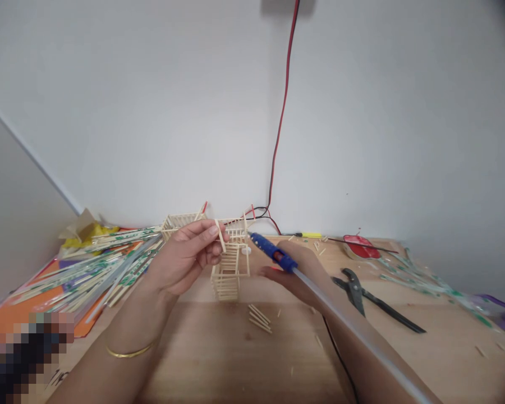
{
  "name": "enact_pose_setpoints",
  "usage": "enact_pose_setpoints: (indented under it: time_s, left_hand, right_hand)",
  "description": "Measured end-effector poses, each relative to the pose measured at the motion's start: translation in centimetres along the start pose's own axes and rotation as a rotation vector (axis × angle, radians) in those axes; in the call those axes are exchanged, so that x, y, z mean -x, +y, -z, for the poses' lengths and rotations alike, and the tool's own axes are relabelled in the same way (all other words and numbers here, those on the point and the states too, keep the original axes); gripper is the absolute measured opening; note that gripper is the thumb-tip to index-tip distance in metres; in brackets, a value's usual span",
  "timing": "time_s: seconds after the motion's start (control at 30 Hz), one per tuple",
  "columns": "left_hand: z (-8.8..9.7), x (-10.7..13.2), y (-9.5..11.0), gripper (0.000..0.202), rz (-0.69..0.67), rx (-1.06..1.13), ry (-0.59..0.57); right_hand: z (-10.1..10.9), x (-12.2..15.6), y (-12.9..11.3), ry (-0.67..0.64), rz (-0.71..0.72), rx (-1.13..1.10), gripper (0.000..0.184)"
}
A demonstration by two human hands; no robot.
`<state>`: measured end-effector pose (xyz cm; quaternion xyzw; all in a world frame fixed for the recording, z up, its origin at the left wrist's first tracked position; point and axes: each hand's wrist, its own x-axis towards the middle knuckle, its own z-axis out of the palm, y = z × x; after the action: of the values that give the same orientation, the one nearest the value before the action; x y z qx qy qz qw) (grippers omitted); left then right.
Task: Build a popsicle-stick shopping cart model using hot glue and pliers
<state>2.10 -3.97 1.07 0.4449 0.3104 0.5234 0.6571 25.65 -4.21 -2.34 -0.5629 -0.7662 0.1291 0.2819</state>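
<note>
Left grip [189,252]: pinched on slim, pale wooden stick [220,237]. Right grip [305,270]: closed round blue plastic glue gun [271,251]. Slatted, boxy frame [226,287] beside left grip.

1 pair of pliers [357,296] lies right of the stick frame [227,288], stick packets [128,270] left, the wall [172,112] behind.

A short, flat, pale wooden stick [223,242] is held tilted, its upper end leaning left, in front of the framework. The openwork framework of thin, pale wooden sticks [225,289] stands at centre, its closely spaced parallel bars forming a box-like near section; its far section is partly hidden. A blue plastic glue gun [274,252], a translucent rod extending from its rear, points its nozzle up-left, just beside the framework's right edge.
</note>
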Motion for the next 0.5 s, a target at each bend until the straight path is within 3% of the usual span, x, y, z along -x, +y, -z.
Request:
enact_pose_setpoints:
  time_s: [0.1,0.27,0.5]
  left_hand:
    - [0.3,0.0,0.3,0.017,-0.034,-0.077,0.025]
    - [0.6,-0.2,0.4,0.023,-0.027,-0.247,0.084]
    - [0.6,-0.8,-0.2,0.012,-0.096,-0.666,0.103]
  right_hand:
    - [-0.1,-0.2,2.1,0.050,0.001,0.139,0.041]
    - [-1.1,1.5,5.3,-0.019,-0.075,0.168,0.038]
    - [-2.1,2.9,6.9,-0.124,-0.133,0.138,0.034]
